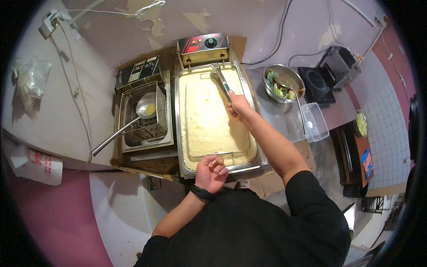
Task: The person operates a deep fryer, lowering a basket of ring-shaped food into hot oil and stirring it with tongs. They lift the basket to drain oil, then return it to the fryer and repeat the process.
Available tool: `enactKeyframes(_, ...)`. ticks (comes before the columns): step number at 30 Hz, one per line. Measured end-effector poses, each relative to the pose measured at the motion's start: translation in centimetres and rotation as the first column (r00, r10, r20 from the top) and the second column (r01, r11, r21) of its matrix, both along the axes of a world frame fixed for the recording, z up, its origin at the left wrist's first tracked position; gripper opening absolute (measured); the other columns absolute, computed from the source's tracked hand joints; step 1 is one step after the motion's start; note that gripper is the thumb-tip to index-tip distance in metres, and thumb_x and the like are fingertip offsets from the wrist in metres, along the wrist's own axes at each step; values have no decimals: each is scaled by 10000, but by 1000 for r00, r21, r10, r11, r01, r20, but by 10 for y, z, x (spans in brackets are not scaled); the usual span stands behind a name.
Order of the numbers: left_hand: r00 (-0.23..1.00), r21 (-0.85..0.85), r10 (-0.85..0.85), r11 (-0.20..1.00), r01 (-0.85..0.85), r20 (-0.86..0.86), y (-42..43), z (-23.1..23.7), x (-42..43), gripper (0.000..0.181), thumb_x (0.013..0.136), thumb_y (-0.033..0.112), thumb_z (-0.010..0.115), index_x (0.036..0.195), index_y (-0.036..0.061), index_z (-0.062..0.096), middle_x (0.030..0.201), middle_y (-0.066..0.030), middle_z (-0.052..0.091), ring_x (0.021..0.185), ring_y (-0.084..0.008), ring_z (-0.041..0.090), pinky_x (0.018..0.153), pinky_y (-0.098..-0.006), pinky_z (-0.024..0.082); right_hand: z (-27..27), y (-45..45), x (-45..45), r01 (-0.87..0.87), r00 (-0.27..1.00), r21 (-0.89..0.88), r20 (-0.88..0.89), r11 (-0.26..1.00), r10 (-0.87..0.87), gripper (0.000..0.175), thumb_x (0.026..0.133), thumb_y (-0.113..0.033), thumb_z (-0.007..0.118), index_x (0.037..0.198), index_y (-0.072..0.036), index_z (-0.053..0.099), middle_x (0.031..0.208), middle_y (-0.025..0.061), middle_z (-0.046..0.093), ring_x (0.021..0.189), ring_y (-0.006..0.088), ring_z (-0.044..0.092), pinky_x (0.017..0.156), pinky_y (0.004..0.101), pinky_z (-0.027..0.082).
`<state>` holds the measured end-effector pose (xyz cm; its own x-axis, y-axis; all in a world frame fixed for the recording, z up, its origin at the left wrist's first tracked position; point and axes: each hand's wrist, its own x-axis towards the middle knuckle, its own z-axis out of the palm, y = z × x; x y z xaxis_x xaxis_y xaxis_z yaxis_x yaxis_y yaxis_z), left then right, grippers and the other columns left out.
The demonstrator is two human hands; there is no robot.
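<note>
Before me stands a wide electric fryer [261, 159], filled with pale yellow, foamy liquid. A rectangular wire frame [187, 133] lies in the liquid, its near bar above the surface. My right hand [237, 105] grips metal tongs [221, 79] over the far right part of the fryer, their tips pointing towards the control box [203, 45]. Whether the tongs touch the liquid, I cannot tell. At the near edge, my left hand [212, 172] is palm up with curled fingers by the frame's near bar; whether it touches the bar is unclear.
On the left is a smaller fryer [170, 133] with a wire basket [161, 116] and a metal ladle [146, 106] resting on it. To the right stand a steel bowl [283, 98] of vegetables with a long-handled spoon [301, 113], a clear plastic container [317, 123] and a black induction cooker [315, 85].
</note>
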<state>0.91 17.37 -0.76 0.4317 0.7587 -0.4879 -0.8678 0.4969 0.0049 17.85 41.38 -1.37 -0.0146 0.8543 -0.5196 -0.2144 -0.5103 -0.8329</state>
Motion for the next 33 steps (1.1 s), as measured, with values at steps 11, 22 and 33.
enactKeyframes(11, 992, -109, -51, 993, 39, -113, -1, -18, 3, 368, 1100, 356, 568, 869, 70, 594, 755, -63, 681, 523, -130, 453, 528, -299, 406, -29, 15, -30, 123, 980, 112, -169, 986, -103, 290, 1132, -355, 506, 980, -110, 472, 717, 6, 505, 467, 107, 388, 428, 306, 272)
enactKeyframes(22, 992, 11, 24, 1000, -22, -121, -10, 0, -1, 163, 1149, 316, 477, 1221, 174, 514, 742, -59, 612, 550, -130, 387, 533, -297, 351, 26, 11, -37, 130, 961, 200, -268, 971, -74, 243, 1131, -314, 512, 979, -129, 468, 708, -3, 480, 452, 88, 352, 397, 269, 266)
enactKeyframes(33, 987, 100, 55, 994, -41, -150, -15, 52, -1, 155, 1177, 318, 419, 1218, 185, 487, 747, -56, 598, 506, -114, 399, 532, -298, 367, 69, 23, -26, 98, 969, 262, -245, 960, -32, 245, 1149, -349, 493, 1024, -146, 436, 729, -5, 471, 482, 92, 359, 423, 267, 268)
